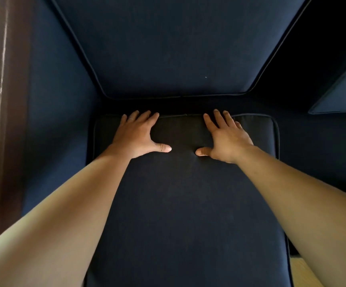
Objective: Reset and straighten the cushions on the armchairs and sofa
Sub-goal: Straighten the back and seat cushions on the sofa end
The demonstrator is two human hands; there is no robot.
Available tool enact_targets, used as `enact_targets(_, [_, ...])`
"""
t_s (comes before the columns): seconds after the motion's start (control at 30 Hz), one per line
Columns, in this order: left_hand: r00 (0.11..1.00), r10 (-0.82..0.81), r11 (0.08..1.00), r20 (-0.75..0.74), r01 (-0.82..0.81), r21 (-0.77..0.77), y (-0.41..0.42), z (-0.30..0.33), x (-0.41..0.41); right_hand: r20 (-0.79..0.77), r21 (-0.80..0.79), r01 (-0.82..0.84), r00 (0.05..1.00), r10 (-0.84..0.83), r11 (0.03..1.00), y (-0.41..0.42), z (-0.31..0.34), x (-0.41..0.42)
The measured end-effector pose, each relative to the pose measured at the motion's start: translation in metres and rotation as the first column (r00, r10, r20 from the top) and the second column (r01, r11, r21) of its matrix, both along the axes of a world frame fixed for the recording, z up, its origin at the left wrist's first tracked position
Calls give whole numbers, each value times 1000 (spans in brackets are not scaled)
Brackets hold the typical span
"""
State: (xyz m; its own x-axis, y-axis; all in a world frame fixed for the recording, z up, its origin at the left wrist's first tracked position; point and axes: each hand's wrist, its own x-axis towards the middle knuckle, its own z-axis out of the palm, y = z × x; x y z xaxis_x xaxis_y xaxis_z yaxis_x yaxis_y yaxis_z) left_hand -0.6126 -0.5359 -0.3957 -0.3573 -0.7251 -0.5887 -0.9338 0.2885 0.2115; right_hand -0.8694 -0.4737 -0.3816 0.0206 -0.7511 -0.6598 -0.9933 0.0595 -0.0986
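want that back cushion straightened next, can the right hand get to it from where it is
Probably yes. The right hand lies flat near the seat cushion's rear edge, and only a dark gap separates it from the back cushion. Nothing lies between them.

We see two bare forearms, no sleeves reaching the wrists. Our left hand (135, 137) wears a thin, pale ring (131, 119), perhaps on the ring finger. Our right hand (226, 139) looks unadorned.

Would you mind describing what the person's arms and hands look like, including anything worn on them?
Both forearms are bare, no sleeves in view. The left hand wears a thin ring on one finger. The right hand shows no ring, watch or glove.
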Motion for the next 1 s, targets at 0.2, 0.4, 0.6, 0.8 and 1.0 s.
enact_targets(0.2, [998, 55, 997, -30, -57, -58, 41, 21, -8, 55, -98, -2, 998, 7, 995, 33, 12, 1])
enact_targets(0.4, [997, 72, 990, -31, -76, -116, 116, 51, -12, 171, -175, -2, 985, 32, 984, 90, 37, -1])
enact_targets(0.6, [997, 71, 990, -3, -71, -125, 218, 74, -17, 116, -156, -156, 978, 175, 975, 170, 66, -6])
enact_targets(0.8, [999, 35, 996, 29, -33, -87, 309, 63, 6, 158, -73, -180, 969, 190, 981, 248, 62, 16])
enact_targets(1.0, [995, -103, 981, 16, 104, -166, 354, 52, 34, 111, -106, -247, 960, 259, 963, 323, 40, 40])
